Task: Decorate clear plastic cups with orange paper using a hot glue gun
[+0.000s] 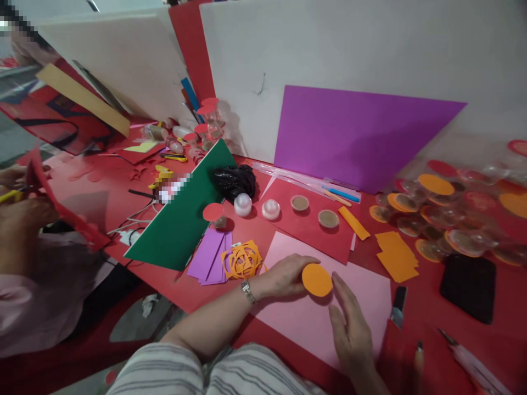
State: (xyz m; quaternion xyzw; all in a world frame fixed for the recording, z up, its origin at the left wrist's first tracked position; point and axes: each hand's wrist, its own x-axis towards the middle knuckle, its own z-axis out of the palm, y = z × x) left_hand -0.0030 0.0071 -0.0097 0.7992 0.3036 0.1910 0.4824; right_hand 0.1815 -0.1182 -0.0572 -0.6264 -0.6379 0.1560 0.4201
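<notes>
My left hand (288,276) is closed around the left side of an orange paper circle (317,280), its thumb and fingers at the edge. Whatever lies beneath the circle is hidden. Close by its right edge, my right hand (352,329) is open, with thumb and fingers apart. Both are above a pink paper sheet (288,323). Behind them, two small clear containers with brown contents, one a cup (328,219), sit on red paper (284,189) beside a clear dome (270,209). Ring-shaped orange paper scraps (242,260) lie left of my wrist.
A green board (177,219) leans at left beside purple cards (209,258) and a black plastic bag (234,182). Orange paper squares (397,257), a black pouch (469,288), a cutter (398,307) and several disc-topped containers (436,219) are at right. Another person's hand (20,219) holds yellow-handled scissors at far left.
</notes>
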